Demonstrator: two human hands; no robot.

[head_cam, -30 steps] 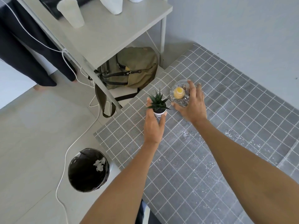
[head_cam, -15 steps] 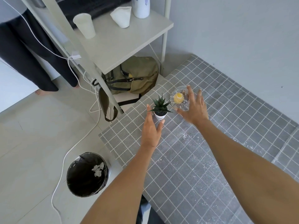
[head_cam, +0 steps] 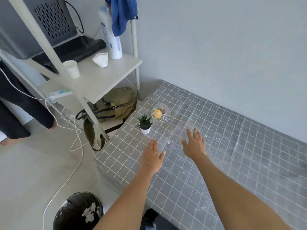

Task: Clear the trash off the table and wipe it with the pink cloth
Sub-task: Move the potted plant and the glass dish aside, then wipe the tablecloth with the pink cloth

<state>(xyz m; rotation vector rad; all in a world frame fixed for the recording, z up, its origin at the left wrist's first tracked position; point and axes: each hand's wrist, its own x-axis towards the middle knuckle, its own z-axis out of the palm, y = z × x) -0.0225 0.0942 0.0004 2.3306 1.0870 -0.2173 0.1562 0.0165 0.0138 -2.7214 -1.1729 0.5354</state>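
The counter [head_cam: 207, 130], under its grey checked cover, carries a small potted plant [head_cam: 145, 123] at its far left corner, which I take as my landmark. Just right of the plant, nearly touching it, sits a glass bowl [head_cam: 161, 113] with something yellow in it. Nearer me than the plant, white specks lie scattered across the cover. My left hand [head_cam: 152, 156] hovers near the plant on my side, fingers straight and spread, holding nothing; my right hand [head_cam: 194, 143] is further right, equally flat and empty. Left of the plant and much nearer me, the black bin [head_cam: 78, 211] stands on the floor with white scraps inside. The pink cloth is nowhere in view, so I should find it, then wipe the specks toward the bin's edge, steering round plant and bowl.
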